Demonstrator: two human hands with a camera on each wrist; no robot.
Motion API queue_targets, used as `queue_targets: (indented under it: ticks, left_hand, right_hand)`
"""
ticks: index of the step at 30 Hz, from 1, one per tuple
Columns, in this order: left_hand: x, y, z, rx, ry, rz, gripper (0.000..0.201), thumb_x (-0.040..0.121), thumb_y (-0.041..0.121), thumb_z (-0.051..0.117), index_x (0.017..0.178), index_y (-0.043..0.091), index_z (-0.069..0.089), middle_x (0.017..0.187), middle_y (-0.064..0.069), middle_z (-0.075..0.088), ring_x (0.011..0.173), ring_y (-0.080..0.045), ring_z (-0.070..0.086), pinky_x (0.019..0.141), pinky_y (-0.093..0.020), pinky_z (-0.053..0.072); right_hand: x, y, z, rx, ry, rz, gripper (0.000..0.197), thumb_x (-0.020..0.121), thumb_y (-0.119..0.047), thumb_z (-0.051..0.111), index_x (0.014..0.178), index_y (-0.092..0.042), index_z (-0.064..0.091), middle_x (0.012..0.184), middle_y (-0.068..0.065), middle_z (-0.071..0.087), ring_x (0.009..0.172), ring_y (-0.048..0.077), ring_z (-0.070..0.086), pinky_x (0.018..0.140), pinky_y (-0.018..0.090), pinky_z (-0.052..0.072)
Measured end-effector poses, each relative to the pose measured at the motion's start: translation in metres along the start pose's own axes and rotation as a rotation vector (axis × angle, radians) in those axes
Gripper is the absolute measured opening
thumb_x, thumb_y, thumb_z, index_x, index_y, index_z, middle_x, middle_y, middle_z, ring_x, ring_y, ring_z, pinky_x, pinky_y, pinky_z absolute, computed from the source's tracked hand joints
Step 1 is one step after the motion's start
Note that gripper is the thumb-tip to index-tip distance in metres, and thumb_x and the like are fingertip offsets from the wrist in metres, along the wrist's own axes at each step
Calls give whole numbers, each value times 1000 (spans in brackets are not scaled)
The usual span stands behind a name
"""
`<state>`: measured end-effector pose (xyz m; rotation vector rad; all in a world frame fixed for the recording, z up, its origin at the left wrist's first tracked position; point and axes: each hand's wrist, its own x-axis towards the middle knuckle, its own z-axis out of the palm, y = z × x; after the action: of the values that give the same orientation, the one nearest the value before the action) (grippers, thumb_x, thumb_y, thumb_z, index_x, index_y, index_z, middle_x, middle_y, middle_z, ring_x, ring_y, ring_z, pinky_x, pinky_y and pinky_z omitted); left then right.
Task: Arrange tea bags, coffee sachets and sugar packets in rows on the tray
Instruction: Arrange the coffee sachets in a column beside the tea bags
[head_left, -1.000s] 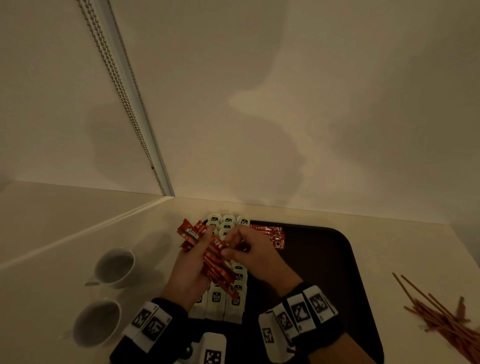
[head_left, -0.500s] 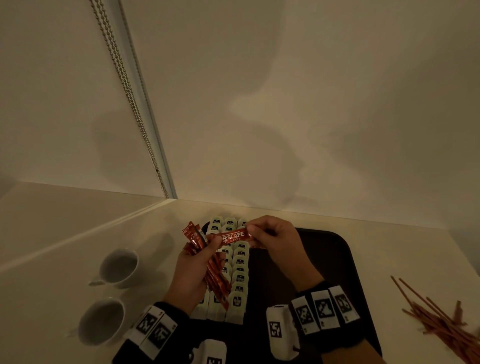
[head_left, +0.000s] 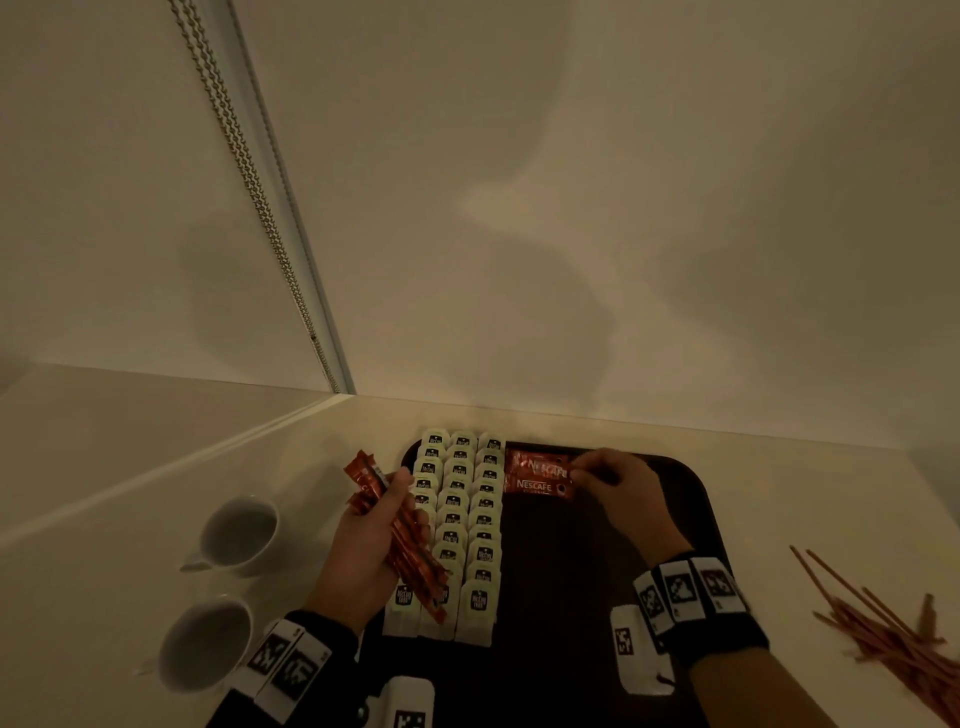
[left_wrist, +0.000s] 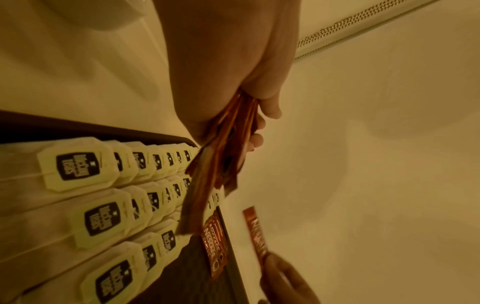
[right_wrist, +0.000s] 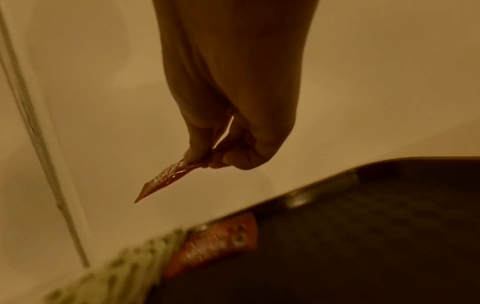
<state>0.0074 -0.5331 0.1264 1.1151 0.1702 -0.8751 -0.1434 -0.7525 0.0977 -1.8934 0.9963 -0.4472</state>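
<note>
A dark tray (head_left: 691, 519) lies on the counter. White tea bags (head_left: 460, 519) fill three rows along its left side, seen close in the left wrist view (left_wrist: 78, 168). My left hand (head_left: 371, 540) grips a bunch of red coffee sachets (head_left: 400, 540) over the tray's left edge; the bunch (left_wrist: 215, 170) hangs from my fingers. My right hand (head_left: 615, 480) pinches one red coffee sachet (head_left: 540, 467) by its end, just above the tray's far edge; the sachet (right_wrist: 166, 179) tilts down. Another coffee sachet (head_left: 535, 487) lies flat on the tray beside the tea bags.
Two white cups (head_left: 239, 535) (head_left: 205, 642) stand on the counter left of the tray. A loose pile of thin brown sticks (head_left: 893, 639) lies at the right. A wall rises right behind the tray, and a bead chain (head_left: 249, 187) hangs at the corner.
My right hand drew one sachet out of the bunch and carried it right and away, over the tray's far edge. The left hand with the bunch shifted slightly left.
</note>
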Motion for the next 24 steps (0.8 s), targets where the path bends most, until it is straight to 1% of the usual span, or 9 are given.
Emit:
queue_targets:
  ticks: [3,5,8,12,14,16,21,22,24]
  left_hand:
    - [0,1,0,0,-9,-9,16,87,24,60,84,8,59,60,-3,55,46,-14,57,47,-27,53]
    - [0,0,1,-1,-8,-11,16,88,23,59,86,8,59,62,-3,56,47,-15,59,49,-27,54]
    - [1,0,1,-5,-15,-14,16,88,23,59,88,7,60,64,-4,57,48,-16,59,50,-27,55]
    - [1,1,-1,-4,-8,-10,17,85,24,60,85,7,60,61,-3,61,50,-17,62,51,-28,56]
    - [1,1,-2,-11,-13,-13,19,84,26,60,83,8,62,62,-3,63,52,-18,64,52,-28,56]
    - [2,1,-3,-20,-21,-22,20,87,27,58,85,8,62,65,-4,65,57,-18,66,55,-29,57]
    - [2,3,1,-8,-51,-53,25,93,29,52,102,11,66,83,-6,74,79,-22,70,71,-36,57]
    - [2,3,2,-3,-52,-64,26,92,30,52,104,12,67,84,-6,73,81,-23,68,73,-37,55]
    - [1,2,5,17,-54,-89,28,90,31,55,103,11,69,76,-5,66,71,-20,63,69,-36,53]
  right_hand:
    - [2,26,7,-84,-112,111,11,80,-13,70,85,-21,63,94,-7,63,89,3,57,86,21,46]
    - [4,36,14,-100,-149,172,12,81,-14,70,85,-22,62,96,-9,61,90,3,55,89,26,45]
    - [9,41,24,-121,-115,185,11,82,-15,69,87,-21,62,94,-13,56,90,2,51,86,23,40]
    - [16,41,33,-160,-65,190,13,83,-15,68,94,-18,62,87,-17,50,83,-2,46,85,20,38]
    - [19,41,36,-177,-44,181,14,83,-15,68,96,-16,63,89,-15,52,84,-1,46,87,21,39]
    - [22,40,39,-184,-25,173,16,82,-15,68,98,-14,63,94,-9,55,90,3,48,87,20,38]
    - [25,43,42,-203,9,165,22,80,-17,71,99,-13,61,106,2,61,95,11,53,89,25,43]
    - [25,42,42,-206,25,157,23,79,-18,72,99,-14,61,106,3,59,95,11,53,89,25,44]
    - [22,31,43,-161,60,90,23,78,-22,74,95,-17,59,104,2,58,94,12,54,87,26,47]
